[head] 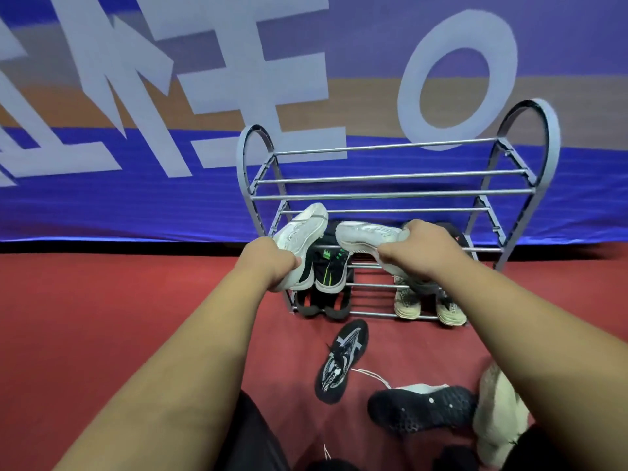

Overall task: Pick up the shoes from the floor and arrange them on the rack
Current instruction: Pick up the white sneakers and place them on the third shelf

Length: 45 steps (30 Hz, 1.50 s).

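My left hand [272,263] grips a white sneaker [299,232] by its heel, toe pointing up, at the left side of the grey metal shoe rack [390,195]. My right hand [421,249] holds a second white sneaker [367,234] lying sideways over the rack's middle shelf. Black shoes with green marks [331,270] sit on the middle shelf at the left. A beige pair [407,302] and dark shoes [323,309] rest on the lowest shelf. On the red floor lie a black patterned sneaker [341,360], an overturned black shoe [421,411] and a cream shoe [498,413].
The rack stands against a blue and orange banner wall [170,130] with large white letters. Its top shelf rails [390,173] hold nothing. Red carpet [102,317] spreads to the left of the rack. My dark-clothed knees show at the bottom edge.
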Tool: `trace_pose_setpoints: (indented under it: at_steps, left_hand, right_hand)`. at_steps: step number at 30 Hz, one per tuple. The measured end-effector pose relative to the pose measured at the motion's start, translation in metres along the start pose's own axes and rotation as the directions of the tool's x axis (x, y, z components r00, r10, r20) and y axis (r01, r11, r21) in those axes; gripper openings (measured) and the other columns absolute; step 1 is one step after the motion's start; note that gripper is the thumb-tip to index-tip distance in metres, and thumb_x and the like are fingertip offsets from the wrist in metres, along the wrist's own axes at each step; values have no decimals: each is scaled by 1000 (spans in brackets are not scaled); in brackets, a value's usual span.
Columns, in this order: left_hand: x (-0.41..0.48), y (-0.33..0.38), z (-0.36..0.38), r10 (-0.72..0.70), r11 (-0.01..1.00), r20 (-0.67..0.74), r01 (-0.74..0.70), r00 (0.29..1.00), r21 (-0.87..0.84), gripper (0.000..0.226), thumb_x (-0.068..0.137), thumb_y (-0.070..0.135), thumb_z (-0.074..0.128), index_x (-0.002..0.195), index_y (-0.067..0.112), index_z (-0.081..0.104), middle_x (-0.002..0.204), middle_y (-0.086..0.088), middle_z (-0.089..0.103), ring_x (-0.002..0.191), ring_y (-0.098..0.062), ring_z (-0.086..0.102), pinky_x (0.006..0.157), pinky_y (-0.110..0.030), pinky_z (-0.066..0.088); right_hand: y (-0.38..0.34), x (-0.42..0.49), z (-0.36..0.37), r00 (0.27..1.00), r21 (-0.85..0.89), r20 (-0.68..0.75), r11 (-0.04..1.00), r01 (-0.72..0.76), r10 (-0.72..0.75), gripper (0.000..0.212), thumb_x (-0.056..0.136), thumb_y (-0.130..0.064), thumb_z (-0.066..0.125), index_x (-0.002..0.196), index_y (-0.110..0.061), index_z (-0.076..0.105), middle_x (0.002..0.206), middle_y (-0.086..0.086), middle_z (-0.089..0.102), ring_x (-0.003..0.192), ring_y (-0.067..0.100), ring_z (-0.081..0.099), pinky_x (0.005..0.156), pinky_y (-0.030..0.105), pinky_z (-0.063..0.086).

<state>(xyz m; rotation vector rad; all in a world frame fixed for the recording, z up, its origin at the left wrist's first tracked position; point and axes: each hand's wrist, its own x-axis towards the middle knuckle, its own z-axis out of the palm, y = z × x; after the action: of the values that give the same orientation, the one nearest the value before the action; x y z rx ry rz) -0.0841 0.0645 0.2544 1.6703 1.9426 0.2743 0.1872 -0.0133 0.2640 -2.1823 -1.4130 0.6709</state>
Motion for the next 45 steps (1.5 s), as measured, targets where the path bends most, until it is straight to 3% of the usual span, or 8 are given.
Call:
trace_pose_setpoints:
  at_steps: [5, 11, 17, 24, 27, 30, 41, 45]
  left_hand:
    - [44, 8, 23, -16, 997, -147, 27, 989, 73, 33, 86, 40, 68, 99, 11, 60, 108, -11, 67, 100, -36, 62, 71, -36, 48]
    - [82, 21, 49, -57, 996, -267, 75, 962, 57, 67, 97, 43, 65, 142, -2, 48, 133, -19, 61, 125, -38, 50, 74, -41, 46]
    - [102, 31, 67, -39, 996, -312, 62, 949, 65, 83, 101, 43, 62, 159, -5, 28, 138, -19, 61, 135, -39, 44, 82, -45, 48]
    - [117, 25, 77, -69, 992, -240, 93, 968, 89, 95, 91, 51, 75, 156, -3, 31, 151, -16, 47, 139, -39, 44, 100, -49, 50]
    - [121, 20, 75, -67, 991, -180, 87, 981, 106, 96, 82, 30, 86, 154, -2, 31, 152, -15, 44, 137, -38, 50, 98, -46, 53]
    - [124, 15, 68, -10, 999, -206, 19, 979, 40, 77, 78, 21, 88, 139, 2, 45, 138, -14, 56, 122, -35, 62, 85, -41, 55]
    - [121, 4, 65, 52, 994, -248, -73, 967, -79, 81, 78, 34, 92, 136, 1, 46, 139, -17, 53, 124, -35, 59, 96, -42, 54]
    - [122, -3, 59, 44, 993, -194, -65, 980, -103, 69, 78, 25, 87, 130, 1, 47, 130, -17, 58, 107, -33, 63, 70, -31, 50]
  right_hand:
    - [-6, 31, 29, 993, 183, -111, 983, -29, 50, 54, 72, -50, 76, 111, -17, 59, 98, 1, 68, 81, 17, 61, 59, 30, 43]
    - [-15, 72, 64, 986, 306, -161, 952, -1, 53, 39, 78, -35, 77, 108, -16, 61, 87, -8, 64, 80, 16, 62, 57, 27, 42]
    - [-24, 108, 106, 965, 400, -231, 917, -18, 120, 45, 82, -34, 77, 114, -9, 60, 105, 8, 69, 96, 31, 63, 74, 30, 42]
    - [-33, 124, 130, 988, 362, -144, 932, -1, 57, 94, 77, -46, 78, 151, -4, 38, 135, 21, 56, 123, 40, 59, 102, 44, 52]
    - [-29, 120, 134, 999, 204, 2, 978, 50, -52, 112, 74, -39, 85, 162, -7, 22, 145, 22, 44, 134, 39, 50, 110, 46, 47]
    - [-22, 119, 135, 992, 101, 18, 988, 120, -122, 96, 77, -36, 83, 153, -5, 34, 138, 21, 46, 129, 39, 52, 107, 41, 48]
    - [-34, 108, 139, 984, 138, 18, 975, 174, -178, 91, 65, -56, 91, 136, -13, 56, 129, 10, 59, 117, 27, 62, 102, 42, 54]
    - [-27, 114, 140, 984, 190, 18, 967, 170, -176, 85, 59, -62, 86, 128, -22, 58, 120, 0, 70, 109, 21, 68, 96, 41, 57]
